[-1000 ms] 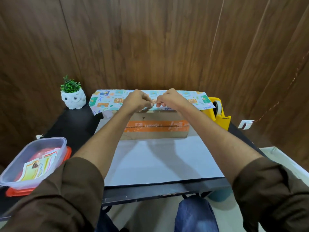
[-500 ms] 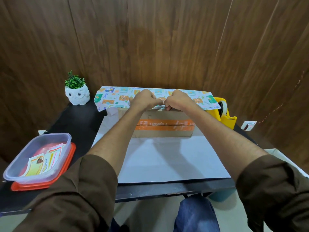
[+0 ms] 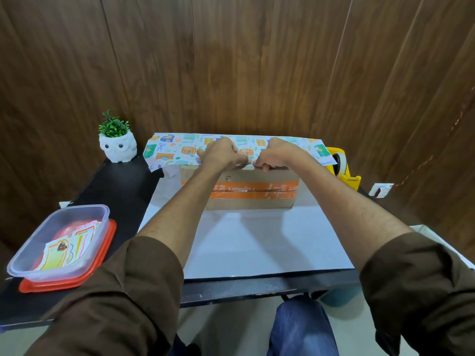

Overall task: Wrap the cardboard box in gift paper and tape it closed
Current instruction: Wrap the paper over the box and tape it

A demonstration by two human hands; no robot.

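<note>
Hands: left hand (image 3: 222, 154) and right hand (image 3: 276, 155), fingers curled, pinch the gift paper (image 3: 177, 150) edge side by side.
Box: cardboard box (image 3: 257, 191) stands mid-table (image 3: 123, 186), paper draped over its top, orange-taped front bare.
Around: tape dispenser (image 3: 344, 168) right; owl planter (image 3: 118, 147), plastic container (image 3: 59, 242) left.
In the way: left forearm crosses box front.

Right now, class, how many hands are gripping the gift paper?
2. The left hand pinches the gift paper at the top front edge of the cardboard box; the right hand pinches it right beside. No others are visible.
</note>
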